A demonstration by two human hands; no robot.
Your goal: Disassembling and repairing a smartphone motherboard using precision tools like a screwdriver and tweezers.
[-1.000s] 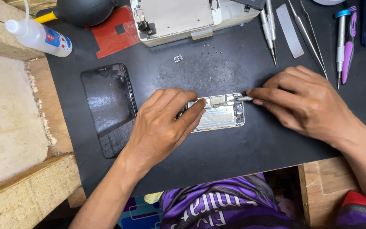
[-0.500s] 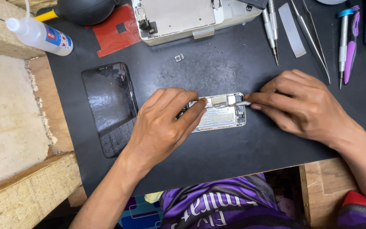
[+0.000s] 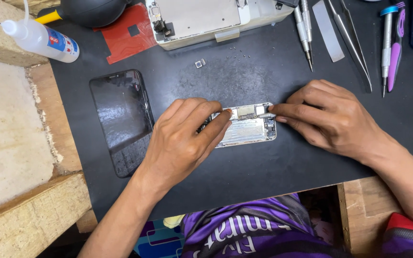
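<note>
An opened phone body with its circuit board bared lies on the black work mat. My left hand rests over the phone's left half and pins it down, index fingertip on the upper edge. My right hand pinches a thin metal tool whose tip touches the board at the phone's upper right corner.
A dark phone screen lies left of my hands. At the back are a second opened device, a red sheet, a white squeeze bottle, a black blower bulb, screwdrivers, tweezers, several tiny screws. Wooden blocks border the left.
Both hands stay on the phone; my right hand and the tool tip have barely shifted along its top edge.
</note>
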